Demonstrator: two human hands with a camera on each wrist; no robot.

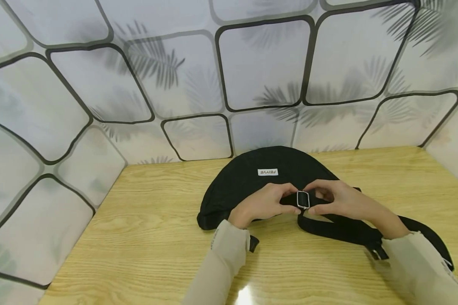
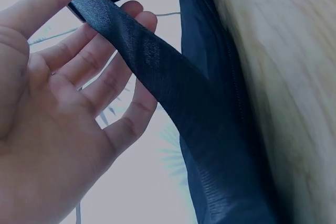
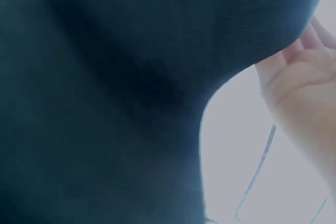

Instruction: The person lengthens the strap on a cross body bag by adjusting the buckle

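A black crescent-shaped waist bag [image 1: 233, 186] with a white label [image 1: 268, 172] lies on the table. In front of it, a metal slider buckle [image 1: 303, 199] sits on its black strap [image 1: 328, 230]. My left hand [image 1: 263, 202] pinches the strap at the buckle's left side, its other fingers loosely spread in the left wrist view. From the right side, my right hand [image 1: 343, 201] holds the strap between thumb and fingers, close to the buckle. Dark strap webbing [image 3: 121, 129] fills much of the right wrist view and hides the right fingertips.
The wood-grain table [image 1: 137, 237] runs back to a patterned wall covering [image 1: 267, 63]. Beneath my right forearm the strap loops out to the right, with a black clip [image 1: 377, 251]. Another black end piece [image 1: 253, 243] pokes out beside my left cuff.
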